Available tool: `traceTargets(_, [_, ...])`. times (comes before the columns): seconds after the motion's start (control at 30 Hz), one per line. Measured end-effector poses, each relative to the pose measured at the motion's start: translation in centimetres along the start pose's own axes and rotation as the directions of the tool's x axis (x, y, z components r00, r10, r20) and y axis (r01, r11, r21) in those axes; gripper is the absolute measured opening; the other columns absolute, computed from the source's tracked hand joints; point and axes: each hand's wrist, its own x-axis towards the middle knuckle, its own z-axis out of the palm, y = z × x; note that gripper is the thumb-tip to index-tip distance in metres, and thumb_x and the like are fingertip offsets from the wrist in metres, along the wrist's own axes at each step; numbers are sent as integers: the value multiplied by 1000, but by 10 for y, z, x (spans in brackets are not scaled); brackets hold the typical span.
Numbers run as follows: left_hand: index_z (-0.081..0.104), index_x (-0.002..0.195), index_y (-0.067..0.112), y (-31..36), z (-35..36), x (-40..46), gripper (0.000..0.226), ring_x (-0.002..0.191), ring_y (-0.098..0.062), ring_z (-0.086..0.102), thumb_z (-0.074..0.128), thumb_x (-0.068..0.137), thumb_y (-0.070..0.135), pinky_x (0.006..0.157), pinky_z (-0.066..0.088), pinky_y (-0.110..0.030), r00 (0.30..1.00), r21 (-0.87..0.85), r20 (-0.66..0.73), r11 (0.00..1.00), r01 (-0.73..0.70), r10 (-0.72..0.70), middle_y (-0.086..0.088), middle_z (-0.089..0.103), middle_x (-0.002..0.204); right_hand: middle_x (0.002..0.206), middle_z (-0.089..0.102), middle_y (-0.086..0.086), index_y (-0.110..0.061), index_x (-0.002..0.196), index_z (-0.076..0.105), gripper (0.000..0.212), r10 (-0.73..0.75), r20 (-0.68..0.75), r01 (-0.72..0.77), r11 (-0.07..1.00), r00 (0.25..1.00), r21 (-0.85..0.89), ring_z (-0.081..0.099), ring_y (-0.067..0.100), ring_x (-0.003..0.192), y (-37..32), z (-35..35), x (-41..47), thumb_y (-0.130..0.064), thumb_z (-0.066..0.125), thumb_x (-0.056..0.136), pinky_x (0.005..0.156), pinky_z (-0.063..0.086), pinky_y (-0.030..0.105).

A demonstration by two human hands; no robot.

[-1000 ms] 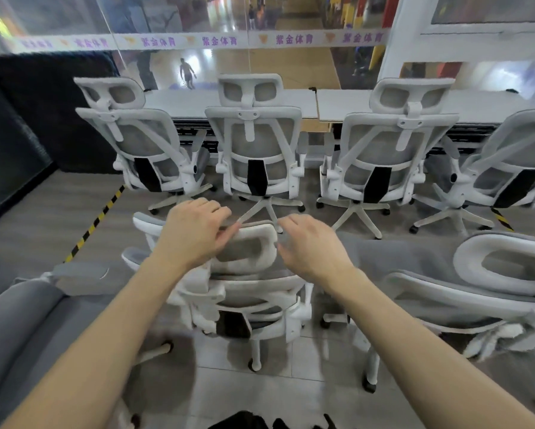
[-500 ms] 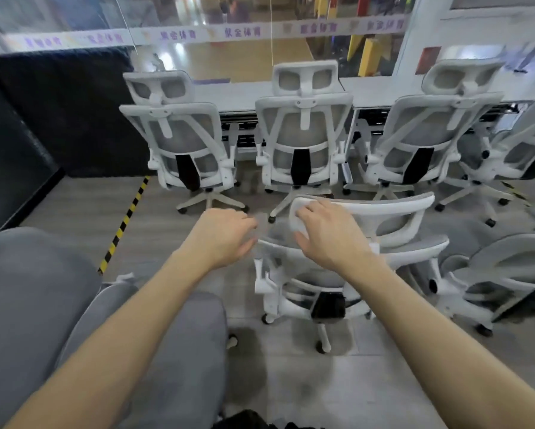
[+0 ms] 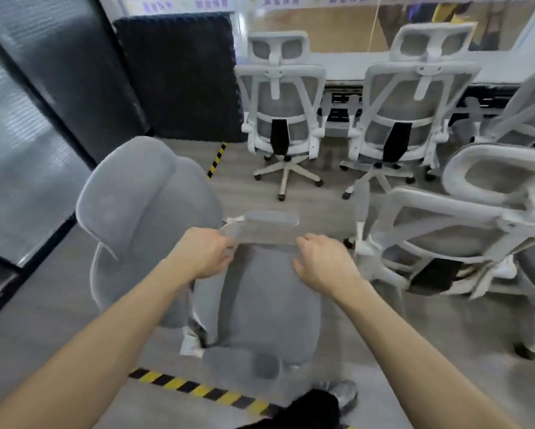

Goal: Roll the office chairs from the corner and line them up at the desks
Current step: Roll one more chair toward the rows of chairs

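Note:
A grey upholstered office chair [image 3: 260, 308] stands right below me, its padded headrest [image 3: 130, 193] to the left and its armrest pad [image 3: 261, 229] between my hands. My left hand [image 3: 204, 252] curls around the left end of that armrest. My right hand [image 3: 322, 261] grips the right end, fingers bent over the edge. A white mesh chair [image 3: 445, 233] stands free just to the right. Two white chairs [image 3: 280, 109] [image 3: 414, 109] are lined up at the white desk [image 3: 337, 61], and a third [image 3: 526, 113] shows at the right edge.
A black panel [image 3: 179, 75] and a dark glass wall [image 3: 18, 134] close off the left side. Yellow-black floor tape runs near the panel [image 3: 216, 159] and under the grey chair [image 3: 198, 388]. My shoe [image 3: 340, 394] is at the bottom.
Both hands let go of the white chair's headrest, which now stands to the right. The view swung left and my hands closed on the grey chair's armrest.

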Motion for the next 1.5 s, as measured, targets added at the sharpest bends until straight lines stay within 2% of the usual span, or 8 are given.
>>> traceTargets(0.1, [76, 125, 30, -61, 26, -47, 38, 118, -29, 71, 53, 107, 55, 98, 55, -40, 1000, 37, -15, 999, 12, -12, 2, 77, 120, 117, 66, 10, -14, 117, 61, 28, -12, 30, 10, 997, 999, 72, 66, 36, 113, -75, 24, -2, -38, 58, 103, 87, 54, 43])
traceTargets(0.23, [85, 101, 25, -159, 41, -64, 58, 108, -30, 72, 39, 97, 59, 103, 49, -42, 969, 76, -248, 997, 26, -6, 1, 79, 103, 122, 66, 11, -13, 124, 62, 33, -54, 84, 44, 992, 995, 122, 65, 37, 117, -162, 43, 11, -39, 58, 103, 92, 55, 46])
traceTargets(0.47, [81, 129, 33, -286, 16, -24, 61, 162, -24, 34, 33, 96, 52, 132, 19, -44, 987, -127, -157, 992, 16, -35, 3, 62, 159, 118, 68, 11, -12, 124, 64, 47, -26, 148, -5, 979, 989, 204, 67, 36, 110, -278, 79, 48, -55, 51, 108, 86, 54, 46])
traceTargets(0.67, [78, 131, 42, -295, 32, -2, 39, 172, -24, 3, 48, 107, 33, 139, 5, -48, 980, -366, -192, 930, -21, -54, 4, 37, 178, 116, 67, 11, -9, 129, 59, 92, 151, 290, -247, 911, 945, 330, 67, 32, 103, -387, 115, 100, -92, 51, 87, 86, 60, 47])
traceTargets(0.8, [76, 136, 43, -313, 38, -6, 43, 172, -24, -11, 44, 111, 27, 140, 0, -48, 988, -420, -150, 907, -38, -28, 6, 28, 182, 143, 57, 19, 0, 158, 32, 89, 241, 267, -328, 875, 933, 357, 60, 39, 123, -435, 149, 125, -65, 55, 101, 100, 54, 50])
traceTargets(1.17, [75, 141, 40, -361, 61, 4, 51, 171, -39, -15, 35, 112, 26, 138, -13, -55, 990, -318, -142, 948, -25, -22, -5, 25, 182, 147, 60, 16, -5, 160, 38, 76, 105, 326, -239, 885, 939, 401, 62, 43, 124, -428, 151, 155, -52, 60, 105, 98, 49, 43])
traceTargets(1.33, [75, 141, 39, -328, 51, -14, 61, 172, -36, -10, 24, 108, 47, 136, -16, -61, 994, -254, -109, 967, -1, -28, -8, 24, 183, 145, 68, 5, -23, 165, 43, 81, 231, 376, -382, 835, 897, 397, 64, 29, 131, -375, 139, 121, -51, 70, 94, 101, 50, 33])
traceTargets(1.5, [72, 135, 46, -282, 46, -42, 87, 156, -26, 42, 18, 90, 96, 135, 8, -59, 960, -314, -181, 913, -260, 212, 5, 66, 151, 108, 77, 0, -27, 114, 72, 27, 478, 300, -560, 760, 825, 330, 70, 30, 107, -305, 123, 68, -38, 71, 89, 83, 53, 36])
